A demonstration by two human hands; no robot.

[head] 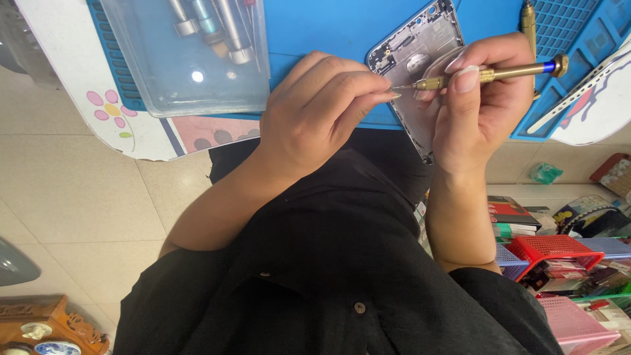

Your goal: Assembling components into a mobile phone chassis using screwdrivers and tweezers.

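- The right hand (483, 98) is closed around a brass screwdriver (490, 74), thumb and fingers pinching its shaft; the blue-ringed cap sticks out past the hand on the far side from the left hand.
- The screwdriver lies nearly level, its thin tip pointing toward the left hand.
- The left hand (322, 108) is curled, its thumb and forefinger pinched together right at the screwdriver tip; whether something tiny sits between them cannot be told.
- Both hands meet over an opened phone shell (414, 49), which lies on a blue mat (328, 26) just beyond the fingertips; the right hand covers the shell's nearer part, and the lower edge shows between the two wrists.
- A clear plastic tray (190, 59) sits beyond the left hand, out to its outer side, with several metal-handled tools (217, 29) inside.
- A second brass tool (528, 20) lies just beyond the right hand on the mat.
- Below the right forearm stand a red basket (555, 248) and a pink basket (578, 322), with packets stacked around them.
- A black garment (328, 276) fills the space under both forearms.
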